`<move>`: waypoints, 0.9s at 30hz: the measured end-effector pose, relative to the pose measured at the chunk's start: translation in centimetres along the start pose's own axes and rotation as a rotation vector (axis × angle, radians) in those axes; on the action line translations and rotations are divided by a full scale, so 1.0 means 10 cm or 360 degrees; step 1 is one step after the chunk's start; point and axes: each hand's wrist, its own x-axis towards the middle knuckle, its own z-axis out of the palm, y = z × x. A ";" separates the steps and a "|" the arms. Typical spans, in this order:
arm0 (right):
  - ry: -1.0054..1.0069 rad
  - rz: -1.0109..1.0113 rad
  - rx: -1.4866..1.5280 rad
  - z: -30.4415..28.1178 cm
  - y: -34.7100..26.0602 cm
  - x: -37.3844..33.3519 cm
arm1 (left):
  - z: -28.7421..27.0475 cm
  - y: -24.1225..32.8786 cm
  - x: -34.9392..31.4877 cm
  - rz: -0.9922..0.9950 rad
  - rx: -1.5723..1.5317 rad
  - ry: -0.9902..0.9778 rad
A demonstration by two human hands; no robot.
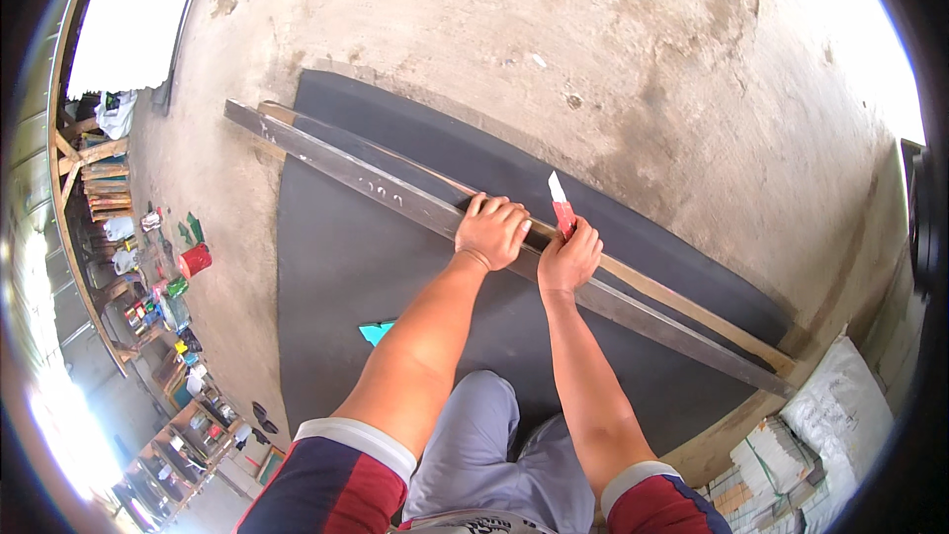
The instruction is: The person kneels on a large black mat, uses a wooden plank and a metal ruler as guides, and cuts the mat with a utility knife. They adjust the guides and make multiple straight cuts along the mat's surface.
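Observation:
A large black sheet (356, 237) lies on the floor under both my arms. Across it, slanting from upper left to lower right, runs a long grey metal bar (356, 173). A thin wooden strip (672, 297) lies along the bar's far side. My left hand (492, 230) is wrapped over the bar near its middle, fingers closed on it. Just to the right, my right hand (570, 255) grips a red utility knife (563, 218), its pale blade pointing up and away from me. The right wrist rests over the bar; whether it touches is hidden.
A small teal piece (375, 332) lies on the sheet by my left forearm. Along the left stand a red can (195, 259), assorted bottles and wooden shelving (173, 455). White sacks (840, 405) and stacked pale blocks (771, 460) sit at the lower right. Bare concrete floor (474, 30) stretches beyond the sheet.

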 end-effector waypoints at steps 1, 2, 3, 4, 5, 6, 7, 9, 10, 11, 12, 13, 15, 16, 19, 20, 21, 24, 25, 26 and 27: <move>0.0009 0.0003 -0.0133 0.06 -0.01 -0.02 | 0.01 0.01 0.00 0.0002 0.0034 -0.0005; -0.0159 0.0013 -0.0224 0.05 -0.03 -0.02 | 0.01 0.00 -0.01 0.0012 0.0083 -0.0007; -0.0170 0.0009 -0.0298 0.08 -0.02 -0.02 | 0.01 0.01 0.00 0.0025 0.0022 -0.0002; -0.0173 0.0006 -0.0306 0.08 -0.02 -0.02 | 0.01 0.01 0.00 0.0023 -0.0010 0.0016; -0.0178 0.0003 -0.0316 0.08 -0.03 -0.01 | -0.01 0.01 0.00 0.0005 -0.0027 -0.0010; -0.0208 -0.0012 -0.0367 0.08 -0.06 0.00 | -0.01 0.02 0.00 0.0003 -0.0051 -0.0008; -0.0236 -0.0027 -0.0419 0.07 -0.09 0.00 | -0.01 0.00 -0.02 0.0002 -0.0074 -0.0006; -0.0290 -0.0018 -0.0447 0.06 -0.13 -0.01 | 0.00 -0.05 -0.05 0.0020 -0.0225 0.0027; -0.0284 -0.0035 -0.0448 0.06 -0.13 -0.04 | -0.02 -0.13 -0.09 0.0041 -0.0269 0.0235; -0.0256 -0.0026 -0.0469 0.08 -0.09 -0.01 | -0.19 -0.29 -0.02 0.0053 -0.0212 0.0324; -0.0248 -0.0006 -0.0503 0.09 -0.05 0.00 | -0.45 -0.52 0.04 0.0072 -0.0176 0.0402; -0.0275 0.0001 -0.0531 0.09 -0.03 0.02 | -0.67 -0.87 0.12 -0.0160 -0.0410 0.0339; -0.0345 -0.0020 -0.0567 0.07 -0.08 0.02 | -0.83 -1.75 0.04 -0.0470 -0.0077 0.0654; -0.0350 -0.0033 -0.0566 0.07 -0.10 0.02 | -0.87 -2.27 -0.05 -0.0540 0.0120 0.0695; -0.0361 -0.0051 -0.0582 0.11 -0.10 0.02 | -1.01 -3.17 -0.18 -0.0801 0.0319 0.0548; -0.0386 -0.0038 -0.0583 0.11 -0.10 0.04 | -0.99 -3.22 -0.15 -0.0877 0.0324 0.0533; -0.0376 -0.0044 -0.0576 0.10 -0.11 0.05 | -0.96 -3.25 -0.12 -0.0956 0.0331 0.0518; -0.0355 -0.0053 -0.0565 0.10 -0.10 0.04 | -0.90 -3.31 -0.10 -0.1072 0.0290 0.0482; -0.0357 -0.0037 -0.0572 0.09 -0.09 0.03 | -0.88 -3.31 -0.10 -0.1093 0.0267 0.0473; -0.0364 -0.0023 -0.0574 0.08 -0.09 0.03 | -0.93 -3.24 -0.07 -0.1083 0.0256 0.0443; -0.0370 -0.0009 -0.0576 0.08 -0.09 0.03 | -0.92 -3.24 -0.06 -0.1076 0.0247 0.0453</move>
